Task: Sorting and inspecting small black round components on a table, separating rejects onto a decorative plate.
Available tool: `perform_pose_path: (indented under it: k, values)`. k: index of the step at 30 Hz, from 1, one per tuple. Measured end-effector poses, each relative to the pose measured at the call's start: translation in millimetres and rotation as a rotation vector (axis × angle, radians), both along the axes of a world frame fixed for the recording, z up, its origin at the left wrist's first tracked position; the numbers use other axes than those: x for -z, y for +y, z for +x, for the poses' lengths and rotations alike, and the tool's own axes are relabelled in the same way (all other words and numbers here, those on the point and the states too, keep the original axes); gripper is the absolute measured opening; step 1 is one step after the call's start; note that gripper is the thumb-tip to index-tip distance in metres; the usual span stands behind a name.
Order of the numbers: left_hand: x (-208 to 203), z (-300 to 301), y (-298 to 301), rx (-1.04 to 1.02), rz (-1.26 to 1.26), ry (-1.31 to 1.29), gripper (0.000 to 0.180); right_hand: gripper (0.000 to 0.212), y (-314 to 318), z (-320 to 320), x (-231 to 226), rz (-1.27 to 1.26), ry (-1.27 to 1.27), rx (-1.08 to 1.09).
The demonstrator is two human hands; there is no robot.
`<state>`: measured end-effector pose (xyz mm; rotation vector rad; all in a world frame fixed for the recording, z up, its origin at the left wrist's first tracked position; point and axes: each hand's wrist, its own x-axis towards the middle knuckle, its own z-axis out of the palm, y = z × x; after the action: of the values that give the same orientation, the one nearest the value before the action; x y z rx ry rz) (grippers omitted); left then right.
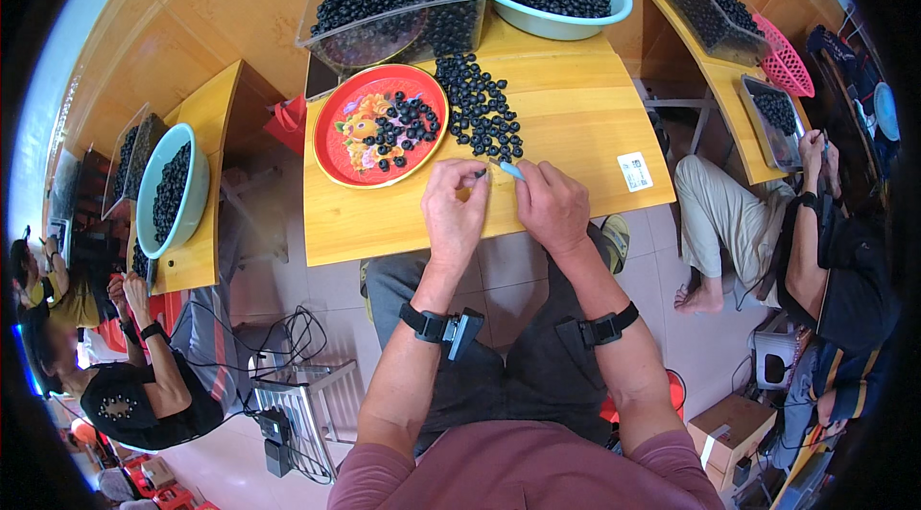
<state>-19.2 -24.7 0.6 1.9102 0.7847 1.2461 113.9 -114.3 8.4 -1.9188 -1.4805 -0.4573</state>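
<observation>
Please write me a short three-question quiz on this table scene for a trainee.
1. True or false: the red plate lies to the left of the loose berries on the table.
2. Which hand holds the small blue tool? A) left hand B) right hand C) neither
3. Fill in: behind the plate stands a clear ____ heaped with dark berries, beside a light blue bowl.

Key:
1. True.
2. B: the right hand holds it, while the left hand pinches a berry at its tip.
3. Tub.
</observation>
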Motion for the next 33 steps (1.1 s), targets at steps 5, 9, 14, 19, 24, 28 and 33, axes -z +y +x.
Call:
perform_pose_path:
  k: [5, 9, 14, 19, 24, 28, 33]
  values:
    - [-3, 2, -3, -0.009, -0.134, -0.023, 0.031, 0.010, -2, 1, -1, -0.012, -0.026, -0.047]
    - [-3, 1, -2, -0.019, -0.129, 0.030, 0.031, 0.011, -2, 3, 0, -0.028, -0.056, -0.117]
    - [-5, 0, -3, -0.009, -0.130, 0.041, 0.032, 0.012, -3, 2, 0, -0.029, -0.053, -0.110]
    - [-5, 1, -4, -0.008, -0.124, 0.058, 0.032, 0.012, -3, 2, 0, -0.026, -0.053, -0.107]
    - [-1, 1, -1, 0.012, -0.153, 0.053, 0.028, 0.011, -2, 2, -1, -0.019, -0.047, -0.107]
    - [5, 0, 2, 0.112, -0.379, -0.162, 0.023, 0.010, 1, 1, -2, -0.010, -0.004, -0.081]
    - [4, -3, 3, 0.075, -0.315, -0.173, 0.020, 0.010, 1, 0, 3, -0.015, -0.009, 0.025]
